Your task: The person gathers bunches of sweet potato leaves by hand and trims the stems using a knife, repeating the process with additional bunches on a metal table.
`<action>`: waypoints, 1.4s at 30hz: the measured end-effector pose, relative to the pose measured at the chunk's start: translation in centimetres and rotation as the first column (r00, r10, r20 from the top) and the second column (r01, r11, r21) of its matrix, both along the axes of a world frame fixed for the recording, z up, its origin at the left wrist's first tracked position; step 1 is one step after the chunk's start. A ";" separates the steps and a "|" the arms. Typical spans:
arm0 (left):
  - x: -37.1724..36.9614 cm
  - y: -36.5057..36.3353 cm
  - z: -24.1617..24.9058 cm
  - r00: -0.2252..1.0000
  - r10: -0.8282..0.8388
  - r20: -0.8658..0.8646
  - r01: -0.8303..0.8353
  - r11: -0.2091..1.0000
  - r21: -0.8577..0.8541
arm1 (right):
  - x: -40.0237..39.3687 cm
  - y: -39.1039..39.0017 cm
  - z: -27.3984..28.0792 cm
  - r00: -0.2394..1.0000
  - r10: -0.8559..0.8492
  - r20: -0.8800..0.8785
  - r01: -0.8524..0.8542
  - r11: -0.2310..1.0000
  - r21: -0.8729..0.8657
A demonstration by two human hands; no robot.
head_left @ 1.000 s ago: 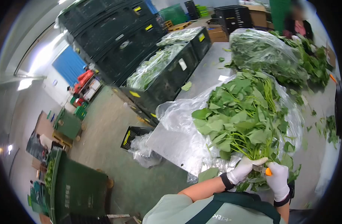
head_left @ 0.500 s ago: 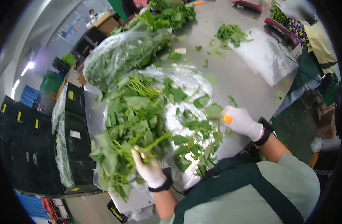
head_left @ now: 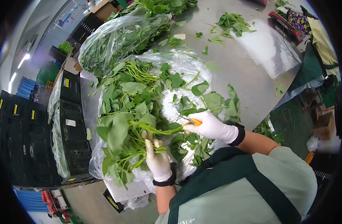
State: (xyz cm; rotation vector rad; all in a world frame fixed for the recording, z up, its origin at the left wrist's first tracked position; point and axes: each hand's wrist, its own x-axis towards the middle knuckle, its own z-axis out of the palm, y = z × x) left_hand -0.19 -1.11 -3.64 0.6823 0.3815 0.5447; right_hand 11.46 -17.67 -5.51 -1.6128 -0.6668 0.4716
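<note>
My left hand [head_left: 157, 161], in a white glove, is closed around a bunch of leafy green stems [head_left: 120, 134], whose leaves spread out to the left. My right hand [head_left: 212, 128], also gloved, grips a small knife by its orange handle [head_left: 196, 122]. The thin blade points left, close to the cut ends of the held stems. Beneath both hands lies a pile of loose greens [head_left: 131, 95] on a clear plastic bag [head_left: 186, 61]. More loose leaves lie around my right hand.
A plastic bag stuffed with greens [head_left: 118, 46] lies behind the pile on the metal table [head_left: 230, 71]. A small bunch [head_left: 234, 23] and flat plastic bags [head_left: 266, 48] are at the far right, near a red scale [head_left: 286, 30]. Black crates [head_left: 72, 130] stand along the left.
My right hand with the knife has moved left, up to the stems in my left hand. My left hand has shifted slightly right and down, still holding the bunch.
</note>
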 end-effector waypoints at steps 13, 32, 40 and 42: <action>0.5 -3.5 -2.2 0.984 -0.164 -0.075 0.169 0.983 0.070 | -0.9 -0.2 -0.3 0.980 -0.015 0.198 0.065 0.967 -0.248; -0.8 -2.6 -2.5 0.942 -0.330 -0.067 0.314 0.933 -0.175 | 1.9 5.6 3.6 0.845 -0.080 0.528 0.014 0.992 0.126; -0.4 -2.2 -2.5 0.934 -0.355 0.044 0.357 0.914 -0.193 | 1.7 4.0 2.6 0.886 -0.106 0.450 -0.025 0.961 0.276; -0.4 -2.3 -2.3 0.937 -0.350 0.014 0.347 0.921 -0.176 | 1.5 3.7 3.0 0.896 -0.106 0.432 -0.047 0.943 0.329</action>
